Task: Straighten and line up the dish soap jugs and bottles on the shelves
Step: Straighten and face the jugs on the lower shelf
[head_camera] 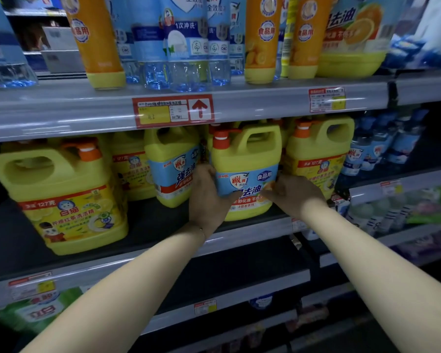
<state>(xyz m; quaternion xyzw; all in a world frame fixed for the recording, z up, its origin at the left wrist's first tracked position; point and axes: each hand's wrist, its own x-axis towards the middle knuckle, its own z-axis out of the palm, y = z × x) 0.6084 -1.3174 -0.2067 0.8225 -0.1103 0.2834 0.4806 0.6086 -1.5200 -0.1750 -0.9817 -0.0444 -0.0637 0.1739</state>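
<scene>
Squaring blue-label jug (245, 159) | left hand (206, 193) at 9 o'clock, right hand (292, 192) at 3, clasping its sides (probably wrapped behind, hidden) | turn label forward, base flat

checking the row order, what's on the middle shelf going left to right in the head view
far-left yellow jug → blue-label jug → held jug → right yellow jug → clear blue bottles

Snug cream sleeves (138, 276) cover both forearms, and a thin bracelet (202, 230) rings the wrist of the left hand (209, 197).
</scene>
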